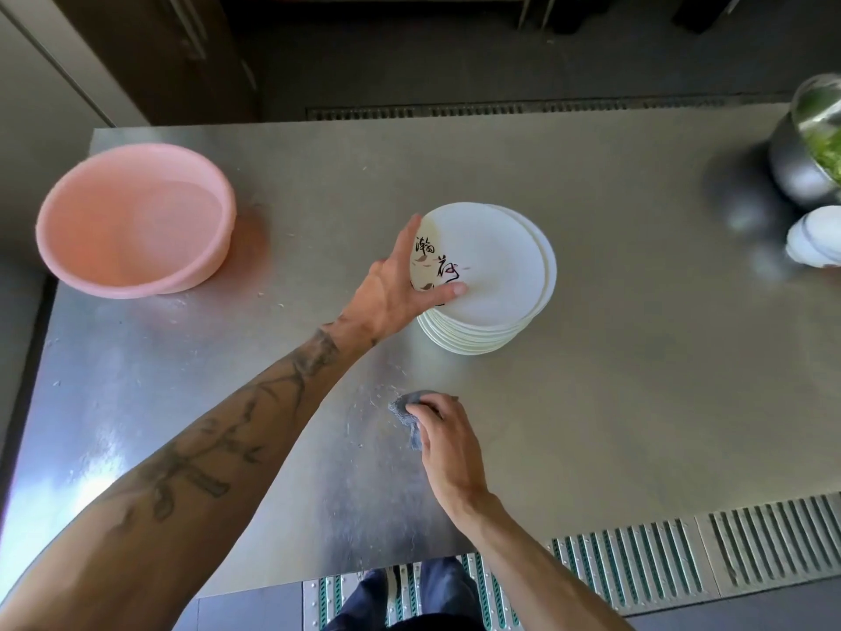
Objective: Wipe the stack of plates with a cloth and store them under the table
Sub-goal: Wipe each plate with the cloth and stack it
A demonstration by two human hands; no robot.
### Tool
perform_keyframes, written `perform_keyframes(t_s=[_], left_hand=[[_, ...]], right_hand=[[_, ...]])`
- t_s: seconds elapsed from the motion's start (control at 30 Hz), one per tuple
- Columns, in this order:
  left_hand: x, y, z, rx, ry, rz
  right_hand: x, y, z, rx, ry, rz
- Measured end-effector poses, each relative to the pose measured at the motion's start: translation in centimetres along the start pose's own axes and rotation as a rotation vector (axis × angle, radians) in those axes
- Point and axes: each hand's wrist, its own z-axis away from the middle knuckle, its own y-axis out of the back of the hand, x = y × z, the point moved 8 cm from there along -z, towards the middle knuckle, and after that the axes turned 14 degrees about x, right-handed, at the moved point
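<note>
A stack of white plates [473, 334] stands in the middle of the steel table [637, 357]. The top plate [496, 266], with black lettering near its left rim, sits a little off the stack towards the left. My left hand [391, 284] holds that plate at its left rim, thumb lying on its face and fingers round the edge. Nearer the table's front edge, my right hand [443, 441] grips a bunched grey cloth [409, 414] against the table top.
A pink plastic basin [73, 248] holding water sits at the table's left. At the far right are a steel bowl of greens [801, 166] and more white dishes [814, 239]. Small crumbs lie scattered around the cloth. Floor drain grates [682, 557] run below the front edge.
</note>
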Motion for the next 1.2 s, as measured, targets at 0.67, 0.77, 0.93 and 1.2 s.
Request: perform_keyframes(t_s=[0.67,0.77,0.93,1.2], left_hand=[[1.6,-0.7,-0.6,-0.098,-0.158,-0.207],[0.7,0.6,0.4,-0.065,-0.137,-0.172],[-4.7,4.1,4.3,0.04,-0.013,-0.154],[-10.3,6.7,8.7,0.053,0.033,-0.216]], right_hand=[[-0.6,-0.8,-0.1,-0.027,0.016,-0.04],[-1.5,-1.4,-0.3,-0.026,0.029,-0.047],[-5.4,-3.7,-0.8,-0.067,0.073,-0.101],[-11.6,-8.6,-1.4,-0.116,0.105,-0.148]])
